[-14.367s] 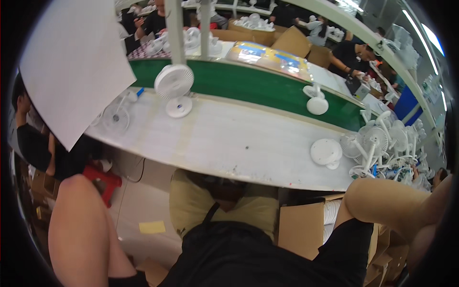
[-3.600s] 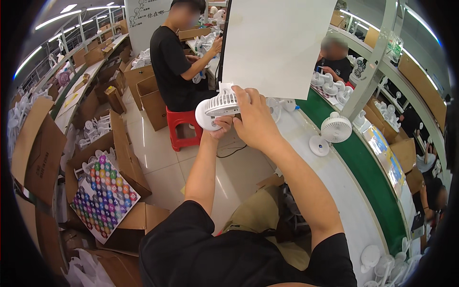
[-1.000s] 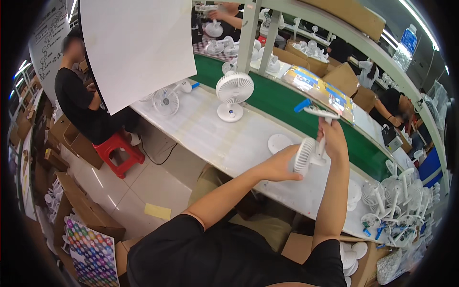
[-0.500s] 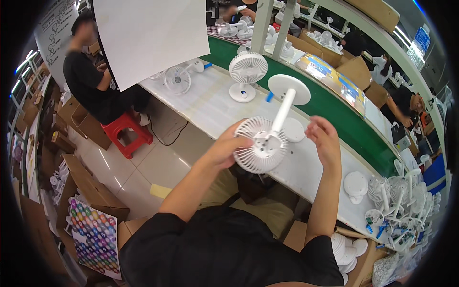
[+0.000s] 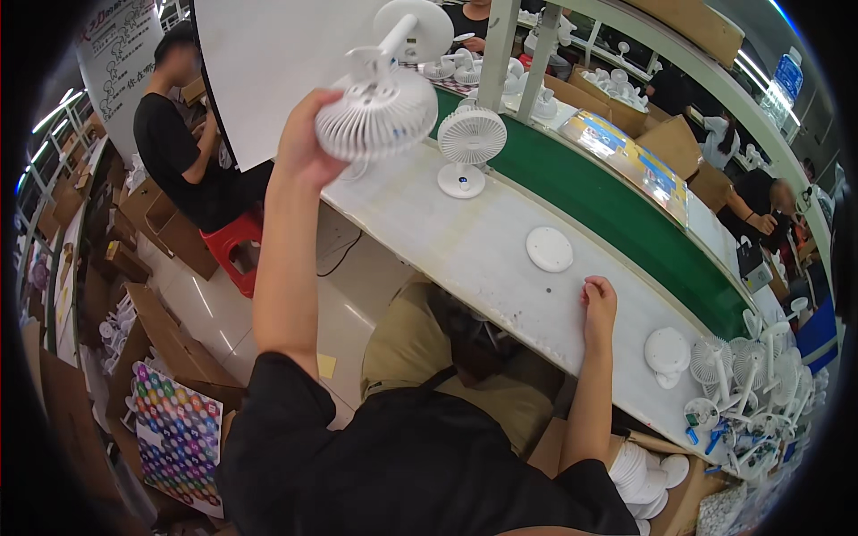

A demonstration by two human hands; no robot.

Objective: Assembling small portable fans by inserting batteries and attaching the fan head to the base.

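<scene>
Up at the upper left, my left hand (image 5: 308, 147) grips a white desk fan (image 5: 380, 116) by its round slatted head. The fan is turned over, with its stem and round base pointing up and away. My right hand (image 5: 599, 304) is over the white worktable (image 5: 483, 241), its fingers curled closed; whether anything small is in them is hidden. Nearest to that hand are a white round disc (image 5: 549, 249) and a small dark piece (image 5: 549, 290) on the table. Another white fan (image 5: 471, 147) stands upright farther back.
A white round base (image 5: 667, 353) lies at the right, beside a pile of fans and loose parts (image 5: 751, 375). A green strip (image 5: 572, 201) runs along the table's far side. A white panel (image 5: 268, 71) hangs at the left, near a seated person (image 5: 170, 125) on a red stool (image 5: 234, 255).
My left hand has lifted the fan up and leftward, away from the table's middle. My right hand has dropped lower and its fingers have curled closed.
</scene>
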